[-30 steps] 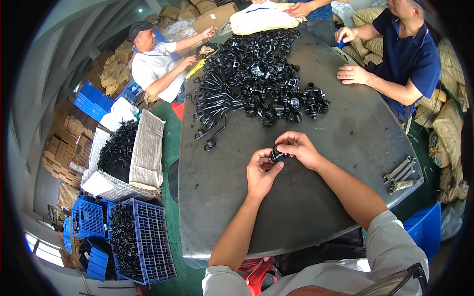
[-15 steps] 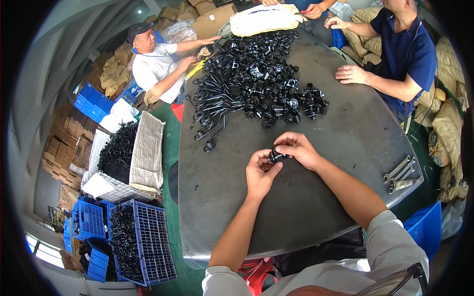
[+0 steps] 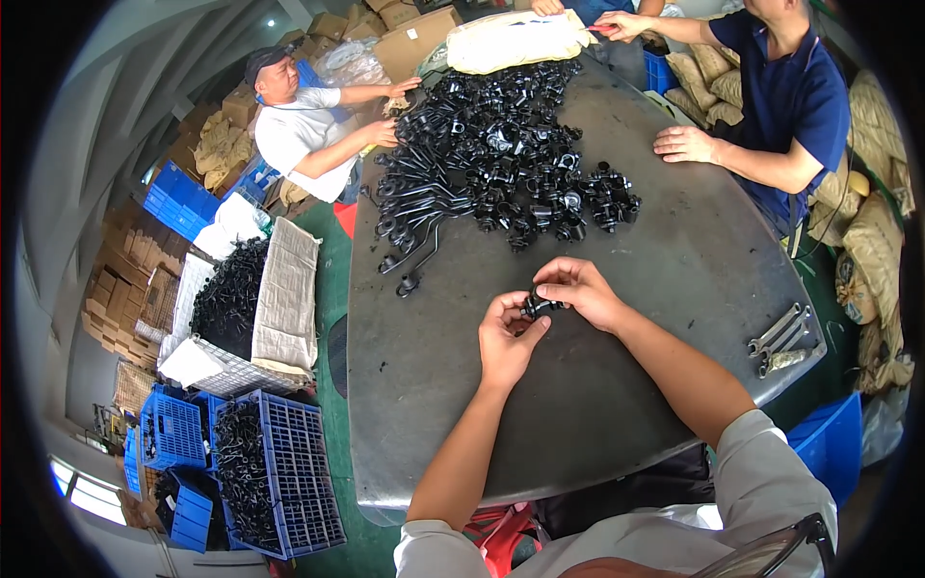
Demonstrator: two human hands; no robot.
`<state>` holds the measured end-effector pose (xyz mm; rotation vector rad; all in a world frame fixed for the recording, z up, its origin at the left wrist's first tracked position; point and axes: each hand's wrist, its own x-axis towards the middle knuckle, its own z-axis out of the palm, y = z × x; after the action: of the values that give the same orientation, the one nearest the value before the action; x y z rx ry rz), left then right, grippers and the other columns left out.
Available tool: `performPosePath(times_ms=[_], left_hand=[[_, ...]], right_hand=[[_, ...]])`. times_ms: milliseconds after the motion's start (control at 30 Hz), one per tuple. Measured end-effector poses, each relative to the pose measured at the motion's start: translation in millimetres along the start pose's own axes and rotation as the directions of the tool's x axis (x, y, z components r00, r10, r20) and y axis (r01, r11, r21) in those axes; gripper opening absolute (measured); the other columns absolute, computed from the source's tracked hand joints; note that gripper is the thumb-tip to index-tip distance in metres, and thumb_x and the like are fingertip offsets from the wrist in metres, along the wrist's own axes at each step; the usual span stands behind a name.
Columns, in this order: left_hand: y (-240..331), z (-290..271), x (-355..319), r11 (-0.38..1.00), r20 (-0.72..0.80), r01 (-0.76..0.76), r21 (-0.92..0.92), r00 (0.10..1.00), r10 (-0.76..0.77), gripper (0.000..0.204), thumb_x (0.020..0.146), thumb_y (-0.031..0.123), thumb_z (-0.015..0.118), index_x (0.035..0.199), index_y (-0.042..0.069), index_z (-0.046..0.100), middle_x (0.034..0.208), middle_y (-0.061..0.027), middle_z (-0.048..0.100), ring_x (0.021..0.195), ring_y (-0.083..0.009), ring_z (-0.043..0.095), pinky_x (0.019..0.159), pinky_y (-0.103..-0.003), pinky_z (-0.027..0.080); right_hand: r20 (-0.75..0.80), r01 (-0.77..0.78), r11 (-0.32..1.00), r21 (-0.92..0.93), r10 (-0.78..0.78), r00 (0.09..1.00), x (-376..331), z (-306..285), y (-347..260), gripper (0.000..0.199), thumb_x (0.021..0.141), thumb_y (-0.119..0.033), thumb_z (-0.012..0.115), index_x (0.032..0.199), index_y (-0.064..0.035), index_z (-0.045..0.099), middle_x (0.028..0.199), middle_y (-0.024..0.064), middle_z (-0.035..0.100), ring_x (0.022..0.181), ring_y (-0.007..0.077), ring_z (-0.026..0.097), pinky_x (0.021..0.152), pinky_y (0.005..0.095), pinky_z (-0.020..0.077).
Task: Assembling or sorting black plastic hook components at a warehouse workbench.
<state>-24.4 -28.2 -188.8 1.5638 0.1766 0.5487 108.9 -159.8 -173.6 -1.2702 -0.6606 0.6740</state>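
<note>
A small black metal clamp [image 3: 541, 307] is held just above the near part of the grey table [image 3: 617, 405]. My left hand [image 3: 509, 349] grips it from the left, with thumb and fingers closed round it. On its upper right side, the thumb and fingertips of my right hand [image 3: 581, 292] pinch it. My fingers cover much of the part. Beyond my hands lies a large heap of similar black clamps [image 3: 511, 159]. Bent black rods [image 3: 419, 197] with rounded ends fan out along the heap's left side.
Several wrenches [image 3: 782, 335] lie at the table's right corner. A pale sack [image 3: 515, 40] rests at the far end. Co-workers stand at the left [image 3: 299, 130] and right [image 3: 790, 116]. Blue crates [image 3: 299, 472] of black parts stand on the floor at left.
The right co-worker's far arm has stretched toward a red object by the sack. The left co-worker's hands have shifted near the heap. My hands and the clamp have barely moved.
</note>
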Motion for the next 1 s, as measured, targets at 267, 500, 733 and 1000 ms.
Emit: performPosePath(times_ms=[267, 500, 733, 1000], left_hand=[[1.9, 1.1, -0.8, 1.0, -0.002, 0.011, -0.026, 1.0, -0.011, 0.041, 0.082, -0.004, 0.078, 0.118, 0.001, 0.059, 0.101, -0.0031, 0.067, 0.085, -0.0073, 0.063, 0.075, -0.022, 0.051], [1.4, 1.1, -0.9, 0.999, -0.008, 0.008, -0.037, 1.0, -0.009, 0.041, 0.083, -0.003, 0.078, 0.118, 0.001, 0.059, 0.101, -0.003, 0.067, 0.084, -0.007, 0.063, 0.075, -0.022, 0.051], [-0.5, 1.2, -0.3, 0.999, -0.01, 0.014, -0.045, 1.0, -0.014, 0.042, 0.083, -0.003, 0.078, 0.12, 0.0, 0.058, 0.102, -0.0032, 0.066, 0.083, -0.0072, 0.062, 0.073, -0.022, 0.051], [-1.0, 2.0, -0.2, 0.998, -0.002, 0.001, -0.062, 1.0, -0.001, 0.042, 0.083, -0.003, 0.079, 0.12, 0.001, 0.058, 0.101, -0.0034, 0.066, 0.081, -0.0063, 0.061, 0.07, -0.021, 0.051]], right_hand=[[0.001, 0.0, 1.0, 0.006, 0.0, 1.0, -0.9, 0.2, -0.4, 0.023, 0.089, -0.016, 0.075, 0.106, -0.0026, 0.067, 0.097, 0.0036, 0.069, 0.088, 0.0097, 0.063, 0.072, 0.0262, 0.0484], [-0.003, -0.004, 1.0, -0.005, 0.004, 1.0, -0.8, 0.6, -1.6, 0.023, 0.089, -0.017, 0.075, 0.106, -0.0028, 0.067, 0.096, 0.0035, 0.069, 0.086, 0.0094, 0.062, 0.071, 0.0259, 0.0475], [-0.014, 0.005, 1.0, 0.01, -0.005, 1.0, -0.7, 1.6, -2.1, 0.023, 0.09, -0.018, 0.075, 0.106, -0.0029, 0.068, 0.094, 0.0025, 0.069, 0.084, 0.0085, 0.061, 0.069, 0.0249, 0.0467], [-0.029, -0.016, 1.0, 0.0, 0.016, 0.999, -1.5, 2.0, -5.2, 0.022, 0.09, -0.018, 0.074, 0.105, -0.0031, 0.068, 0.093, 0.0024, 0.069, 0.082, 0.0083, 0.061, 0.068, 0.0247, 0.0465]])
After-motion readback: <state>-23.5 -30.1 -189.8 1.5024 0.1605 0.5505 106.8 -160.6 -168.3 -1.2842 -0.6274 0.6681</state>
